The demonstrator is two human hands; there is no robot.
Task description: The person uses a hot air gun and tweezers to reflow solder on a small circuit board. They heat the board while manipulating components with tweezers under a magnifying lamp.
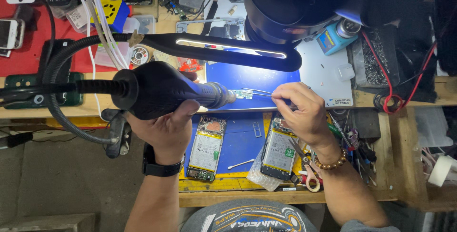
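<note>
My left hand (164, 127) grips a black hot-air gun handle (162, 90) with a hose at its back; its metal nozzle (227, 96) points right at a small green circuit board (244, 94). My right hand (299, 108) pinches thin metal tweezers (259, 91) whose tips hold that small board over the blue work mat (243, 139). Two opened phones lie on the mat below the hands: one (207, 147) under my left hand, another (277, 151) under my right wrist.
A black gooseneck lamp bar (228, 49) stretches across above the hands. A microscope head (285, 3) hangs at top centre. Red-handled scissors (312, 177) and small tools lie at right. Phones (12, 32) sit on the red mat at left. A cotton swab (240, 164) lies on the blue mat.
</note>
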